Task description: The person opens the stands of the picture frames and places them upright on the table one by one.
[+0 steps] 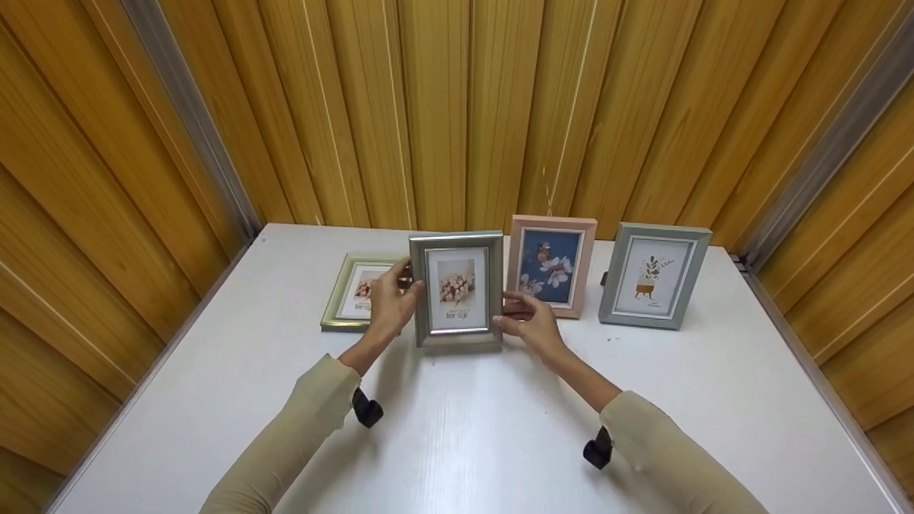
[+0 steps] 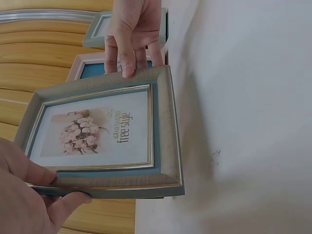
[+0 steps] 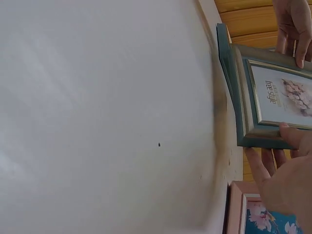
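Observation:
A silver-grey picture frame [image 1: 459, 339] with a rose bouquet print is held upright near the middle of the table. My left hand [image 1: 391, 300] grips its left side, thumb on the front edge. At its right side my right hand [image 1: 532, 325] pinches the lower part, the thumb on the front and fingers behind. In the left wrist view the frame's border [image 2: 165, 126] looks textured, with a gold inner line, and both hands hold it. A gold-green picture frame [image 1: 334, 300] lies flat just behind my left hand.
A pink picture frame [image 1: 587, 271] with a blossom print stands behind my right hand. To its right stands a grey-green picture frame [image 1: 696, 271] with a potted plant print. The white table [image 1: 457, 442] meets wood-patterned panels [image 1: 435, 107] at the back and sides.

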{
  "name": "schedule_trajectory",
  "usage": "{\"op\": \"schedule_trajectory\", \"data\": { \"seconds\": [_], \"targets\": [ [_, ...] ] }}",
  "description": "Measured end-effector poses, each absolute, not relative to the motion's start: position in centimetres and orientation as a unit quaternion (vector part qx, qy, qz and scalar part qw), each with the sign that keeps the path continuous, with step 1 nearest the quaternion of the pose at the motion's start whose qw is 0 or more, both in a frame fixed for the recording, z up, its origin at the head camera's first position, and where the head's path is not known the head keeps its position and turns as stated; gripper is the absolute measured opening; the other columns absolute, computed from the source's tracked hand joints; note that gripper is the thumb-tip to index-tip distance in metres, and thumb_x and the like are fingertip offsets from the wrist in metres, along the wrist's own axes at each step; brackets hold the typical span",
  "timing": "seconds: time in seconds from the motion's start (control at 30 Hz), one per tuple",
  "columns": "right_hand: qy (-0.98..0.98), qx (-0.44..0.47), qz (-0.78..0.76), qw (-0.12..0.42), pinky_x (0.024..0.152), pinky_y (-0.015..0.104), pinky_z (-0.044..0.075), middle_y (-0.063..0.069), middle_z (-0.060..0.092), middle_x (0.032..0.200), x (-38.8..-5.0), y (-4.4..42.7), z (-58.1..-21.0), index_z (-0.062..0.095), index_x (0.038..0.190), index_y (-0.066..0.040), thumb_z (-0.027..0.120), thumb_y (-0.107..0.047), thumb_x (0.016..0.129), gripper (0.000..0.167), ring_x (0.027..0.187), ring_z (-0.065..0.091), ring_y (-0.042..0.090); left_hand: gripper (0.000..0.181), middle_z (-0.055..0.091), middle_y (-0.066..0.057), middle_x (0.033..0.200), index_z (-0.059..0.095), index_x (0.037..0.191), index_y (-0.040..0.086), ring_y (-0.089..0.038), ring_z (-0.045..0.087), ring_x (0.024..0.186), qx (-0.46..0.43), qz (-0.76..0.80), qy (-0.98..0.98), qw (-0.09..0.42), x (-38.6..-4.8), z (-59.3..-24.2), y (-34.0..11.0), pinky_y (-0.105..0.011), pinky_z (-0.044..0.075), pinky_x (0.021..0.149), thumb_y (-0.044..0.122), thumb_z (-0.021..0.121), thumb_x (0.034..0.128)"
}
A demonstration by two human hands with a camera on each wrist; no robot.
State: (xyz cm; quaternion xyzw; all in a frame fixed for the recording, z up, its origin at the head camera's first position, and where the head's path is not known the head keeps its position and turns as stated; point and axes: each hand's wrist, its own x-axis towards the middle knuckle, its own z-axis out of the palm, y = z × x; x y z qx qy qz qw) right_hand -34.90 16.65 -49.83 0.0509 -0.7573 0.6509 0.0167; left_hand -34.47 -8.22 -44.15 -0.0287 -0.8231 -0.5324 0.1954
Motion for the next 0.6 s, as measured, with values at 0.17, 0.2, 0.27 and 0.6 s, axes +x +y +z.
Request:
{"op": "schedule_trajectory", "data": {
  "seconds": [0.17,0.2,0.27,0.6],
  "targets": [
    [-0.756,0.042,0.648,0.088,0.080,0.017,0.056,0.023,0.072,0.108,-35.8,15.3,-49.6,0.067,0.118,0.004,0.077,0.006,0.083,0.036,0.098,0.070,0.026,0.046,0.072,-0.025,0.118,0.061,0.137,-0.003,-0.037,0.070,0.102,-0.034,-0.541,-0.813,0.211,-36.1,-44.1,-8.2,-0.046,0.058,0.092,-0.005,0.064,0.0913],
    [-0.754,0.044,0.648,0.096,0.081,0.017,0.056,0.024,0.071,0.110,-35.9,15.1,-49.6,0.067,0.117,0.006,0.076,0.006,0.084,0.034,0.099,0.070,0.029,0.046,0.072,-0.025,0.118,0.061,0.137,-0.003,-0.037,0.070,0.103,-0.036,-0.543,-0.811,0.215,-36.5,-44.1,-8.2,-0.046,0.058,0.093,-0.006,0.064,0.0913],
    [-0.757,0.047,0.644,0.100,0.086,0.021,0.057,0.026,0.070,0.113,-36.1,14.8,-49.5,0.066,0.116,0.007,0.072,0.007,0.086,0.031,0.104,0.070,0.033,0.046,0.072,-0.024,0.119,0.061,0.137,-0.001,-0.037,0.070,0.105,-0.038,-0.548,-0.806,0.219,-37.1,-44.1,-8.3,-0.046,0.056,0.096,-0.006,0.063,0.0919],
    [-0.795,0.056,0.603,0.042,0.108,0.046,0.051,0.028,0.060,0.140,-36.6,14.1,-49.5,0.051,0.146,0.004,0.058,0.008,0.093,0.054,0.131,0.059,0.041,0.048,0.070,-0.022,0.125,0.058,0.142,0.001,-0.035,0.066,0.112,-0.028,-0.573,-0.792,0.208,-40.7,-45.0,-8.4,-0.044,0.052,0.104,-0.007,0.060,0.0947]
  ]
}}
